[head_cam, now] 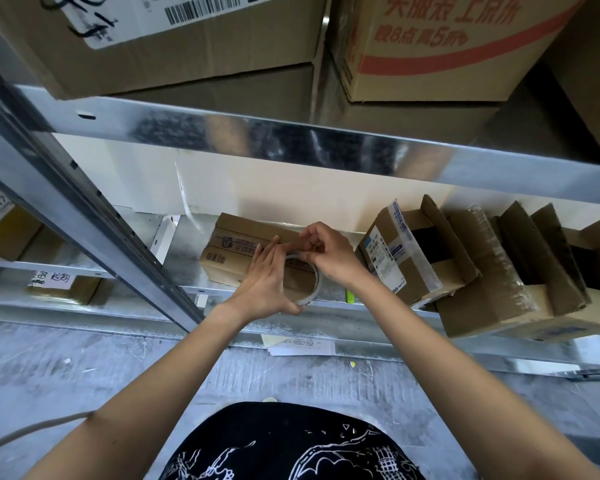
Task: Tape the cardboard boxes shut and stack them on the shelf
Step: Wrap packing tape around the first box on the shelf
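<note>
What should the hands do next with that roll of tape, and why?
Probably peel the tape's free end loose. The left hand holds the tape roll while the right hand pinches at its rim, and no strip yet reaches the closed box behind it.

Black garment (284, 445) with white line-art print

Layout of the lower shelf bay, seen from above and in front.

A closed cardboard box (243, 251) lies on the metal shelf (187, 258), behind a tape roll (303, 284) held between the left hand (265, 282) and the right hand (329, 256). To its right stand three open boxes (482, 268), leaning together. Two large boxes (430, 46) sit on the upper shelf above. Paper sheets (300, 346) lie on the floor (84, 368) below, in front of the shelf.
</note>
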A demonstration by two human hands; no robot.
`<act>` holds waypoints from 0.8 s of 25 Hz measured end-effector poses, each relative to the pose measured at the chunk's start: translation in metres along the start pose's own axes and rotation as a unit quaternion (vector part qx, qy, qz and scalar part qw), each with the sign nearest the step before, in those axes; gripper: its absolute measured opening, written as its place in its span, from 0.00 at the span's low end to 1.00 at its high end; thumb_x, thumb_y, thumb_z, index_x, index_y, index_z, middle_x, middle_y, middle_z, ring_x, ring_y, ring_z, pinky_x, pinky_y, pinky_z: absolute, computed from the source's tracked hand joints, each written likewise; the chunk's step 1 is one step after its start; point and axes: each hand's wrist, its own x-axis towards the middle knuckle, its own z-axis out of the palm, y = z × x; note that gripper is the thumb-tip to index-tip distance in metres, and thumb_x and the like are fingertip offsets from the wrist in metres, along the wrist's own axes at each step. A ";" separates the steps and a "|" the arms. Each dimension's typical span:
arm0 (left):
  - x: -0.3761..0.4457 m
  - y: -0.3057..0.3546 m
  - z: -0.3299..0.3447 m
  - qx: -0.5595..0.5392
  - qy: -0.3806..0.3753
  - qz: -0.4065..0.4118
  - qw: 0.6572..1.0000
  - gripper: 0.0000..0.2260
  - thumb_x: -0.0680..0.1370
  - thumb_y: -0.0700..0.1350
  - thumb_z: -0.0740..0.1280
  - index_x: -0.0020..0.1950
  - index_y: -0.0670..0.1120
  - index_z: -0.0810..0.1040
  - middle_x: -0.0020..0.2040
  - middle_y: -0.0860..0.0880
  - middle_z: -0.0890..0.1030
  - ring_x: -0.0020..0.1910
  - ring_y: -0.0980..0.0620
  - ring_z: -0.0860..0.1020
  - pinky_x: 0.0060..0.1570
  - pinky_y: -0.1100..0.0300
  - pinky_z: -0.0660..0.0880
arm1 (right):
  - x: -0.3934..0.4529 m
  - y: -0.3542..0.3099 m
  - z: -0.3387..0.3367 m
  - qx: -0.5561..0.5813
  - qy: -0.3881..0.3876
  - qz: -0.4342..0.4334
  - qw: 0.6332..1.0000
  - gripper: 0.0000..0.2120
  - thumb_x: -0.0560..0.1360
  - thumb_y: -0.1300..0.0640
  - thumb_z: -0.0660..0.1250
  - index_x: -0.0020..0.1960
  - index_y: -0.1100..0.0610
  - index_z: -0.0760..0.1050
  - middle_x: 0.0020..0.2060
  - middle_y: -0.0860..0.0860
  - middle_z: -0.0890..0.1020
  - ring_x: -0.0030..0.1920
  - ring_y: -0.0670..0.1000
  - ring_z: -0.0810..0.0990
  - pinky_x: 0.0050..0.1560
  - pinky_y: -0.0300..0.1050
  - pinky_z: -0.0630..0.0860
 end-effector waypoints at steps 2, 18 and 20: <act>0.000 0.000 0.000 -0.005 0.001 0.001 1.000 0.46 0.61 0.53 0.78 0.72 0.45 0.57 0.73 0.45 0.61 0.77 0.51 0.46 0.72 0.59 0.37 | 0.001 0.001 0.001 0.008 0.009 -0.001 1.000 0.14 0.70 0.66 0.72 0.54 0.58 0.75 0.41 0.50 0.78 0.41 0.46 0.74 0.39 0.27 0.69; -0.002 -0.003 -0.002 0.001 -0.013 0.021 1.000 0.46 0.62 0.55 0.78 0.72 0.44 0.58 0.73 0.46 0.61 0.77 0.49 0.47 0.74 0.53 0.39 | 0.028 -0.020 -0.030 -0.107 -0.168 0.039 0.979 0.15 0.71 0.67 0.70 0.55 0.59 0.73 0.46 0.55 0.80 0.48 0.54 0.79 0.53 0.51 0.76; -0.003 -0.004 -0.001 0.013 -0.011 0.027 0.999 0.46 0.61 0.55 0.78 0.72 0.45 0.59 0.73 0.45 0.62 0.77 0.48 0.47 0.74 0.52 0.40 | 0.033 -0.024 -0.029 -0.139 -0.209 0.048 0.967 0.14 0.72 0.68 0.68 0.56 0.62 0.72 0.44 0.56 0.78 0.45 0.54 0.78 0.49 0.50 0.76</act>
